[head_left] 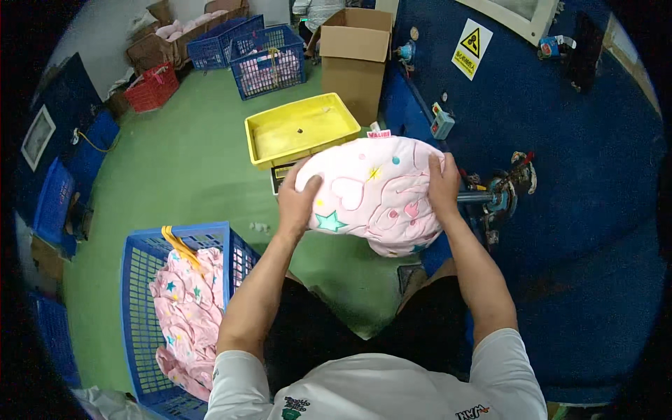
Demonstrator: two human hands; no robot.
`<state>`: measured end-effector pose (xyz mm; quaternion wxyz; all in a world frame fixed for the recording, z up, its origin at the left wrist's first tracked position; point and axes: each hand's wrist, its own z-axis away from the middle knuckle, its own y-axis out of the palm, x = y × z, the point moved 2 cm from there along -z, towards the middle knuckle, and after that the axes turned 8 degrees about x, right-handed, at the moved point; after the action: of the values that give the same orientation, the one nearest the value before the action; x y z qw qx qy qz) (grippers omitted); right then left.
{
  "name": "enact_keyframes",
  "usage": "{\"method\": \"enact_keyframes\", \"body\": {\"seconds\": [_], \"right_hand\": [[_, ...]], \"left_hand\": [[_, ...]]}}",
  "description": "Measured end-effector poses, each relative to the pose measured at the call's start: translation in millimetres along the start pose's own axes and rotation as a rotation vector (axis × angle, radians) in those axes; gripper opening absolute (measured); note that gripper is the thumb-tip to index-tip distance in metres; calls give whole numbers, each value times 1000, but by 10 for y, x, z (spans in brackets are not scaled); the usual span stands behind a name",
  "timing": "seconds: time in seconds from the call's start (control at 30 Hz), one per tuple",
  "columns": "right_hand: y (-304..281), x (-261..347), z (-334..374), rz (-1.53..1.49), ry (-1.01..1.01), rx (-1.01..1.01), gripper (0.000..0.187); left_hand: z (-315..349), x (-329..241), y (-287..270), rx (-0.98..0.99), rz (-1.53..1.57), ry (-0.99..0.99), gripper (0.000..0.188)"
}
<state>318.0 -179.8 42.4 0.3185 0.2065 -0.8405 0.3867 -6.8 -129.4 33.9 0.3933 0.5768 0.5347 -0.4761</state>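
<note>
Between my two hands I hold up a puffy pink plush toy (357, 192) with embroidered stars, dots and a heart shape, and a small tag on its top edge. My left hand (297, 196) grips its left end, thumb on the front. At its right end my right hand (444, 185) is closed around the fabric, close to a metal nozzle (476, 198) sticking out of the blue machine (574, 238). Whether the nozzle touches the toy, I cannot tell. Down to my left, a blue basket (128, 315) holds a heap of limp pink printed plush covers (185, 308).
A yellow tray (255, 143) rests on a scale (280, 180) ahead, beside a tall cardboard box (353, 77). Farther off stand blue crates (283, 45) and a red basket (152, 89). A switch box (442, 124) and a warning sign (472, 49) are on the machine. Another person (318, 10) is at the back.
</note>
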Motion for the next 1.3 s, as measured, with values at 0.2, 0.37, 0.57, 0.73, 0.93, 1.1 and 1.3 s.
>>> {"method": "enact_keyframes", "body": {"seconds": [0.2,0.37,0.57,0.73,0.93,1.1,1.3], "right_hand": [[-18,-81,99,130,-141,-19,38],[-41,-128,160,305,-180,54,50],[-19,-116,187,395,-174,259,55],[-5,-117,118,331,-83,291,54],[69,-98,117,196,-61,240,55],[127,21,141,335,-139,406,53],[136,202,147,355,-250,509,50]], "left_hand": [[137,-136,27,98,-18,-116,61],[259,3,-40,144,-59,-39,68],[580,473,-147,207,15,-90,74],[408,385,-310,167,-80,-53,77],[324,246,-348,96,-66,149,78],[752,774,-457,75,-21,-265,76],[1286,1238,-384,164,141,-303,75]]}}
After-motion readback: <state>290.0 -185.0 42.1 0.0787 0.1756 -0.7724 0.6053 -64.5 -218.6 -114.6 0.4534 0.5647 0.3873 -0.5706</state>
